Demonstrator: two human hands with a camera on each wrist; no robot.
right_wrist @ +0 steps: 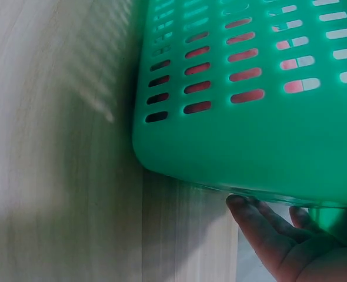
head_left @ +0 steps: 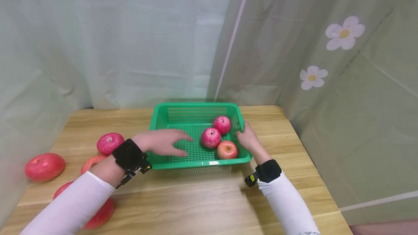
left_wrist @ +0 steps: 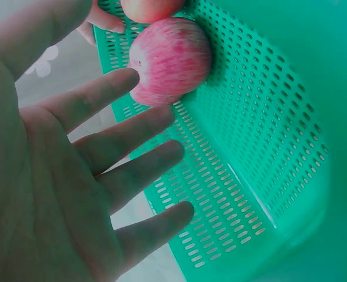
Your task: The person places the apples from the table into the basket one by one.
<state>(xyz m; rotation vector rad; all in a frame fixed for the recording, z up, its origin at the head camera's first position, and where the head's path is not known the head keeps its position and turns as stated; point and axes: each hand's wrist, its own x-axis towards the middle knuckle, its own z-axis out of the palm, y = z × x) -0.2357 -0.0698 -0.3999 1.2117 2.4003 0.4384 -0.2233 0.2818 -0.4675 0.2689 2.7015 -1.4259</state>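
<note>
A green plastic basket (head_left: pixel 192 165) with slotted walls stands on the table. In its right half lie three apples: a dark pink one (head_left: pixel 222 124) at the back, a striped one (head_left: pixel 210 137) in the middle, and a paler one (head_left: pixel 227 150) in front. My left hand (head_left: pixel 166 142) reaches over the basket's left half, fingers spread and holding nothing. In the left wrist view its fingertips overlap the striped apple (left_wrist: pixel 170 61). My right hand (head_left: pixel 249 140) grips the basket's right rim, thumb over the inside. The right wrist view shows its fingers (right_wrist: pixel 262 226) against the outside.
Several more apples lie left of the basket, among them a dark pink one (head_left: pixel 110 143) and a large red one (head_left: pixel 45 167). My left forearm partly covers others (head_left: pixel 102 214). Pale curtains (head_left: pixel 156 46) hang behind the wooden table (head_left: pixel 196 202) and along its sides.
</note>
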